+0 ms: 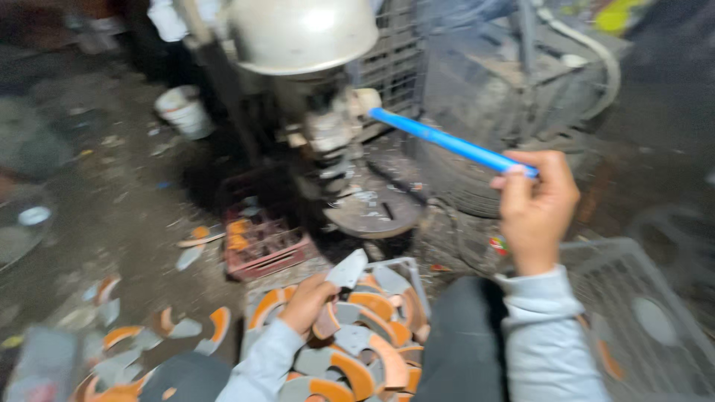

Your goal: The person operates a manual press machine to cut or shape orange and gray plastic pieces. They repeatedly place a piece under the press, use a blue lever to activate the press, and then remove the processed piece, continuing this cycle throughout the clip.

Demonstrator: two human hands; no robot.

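Blue plastic covers the long lever handle (450, 141) that my right hand (535, 212) grips at centre right of the frame, fingers curled tight round its end. It runs up-left to the grey press machine (328, 112) at top centre. Lower centre, my left hand (305, 304) pinches a grey metal piece (347, 269) above a crate (406, 269) of curved grey-and-orange pieces (357, 365).

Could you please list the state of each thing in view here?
Blue press lever: gripped by right hand.
Grey curved metal piece: lifted by left hand.
Grey plastic crate: heaped with orange-grey curved pieces.
Red crate: partly filled.
White bucket: upright.
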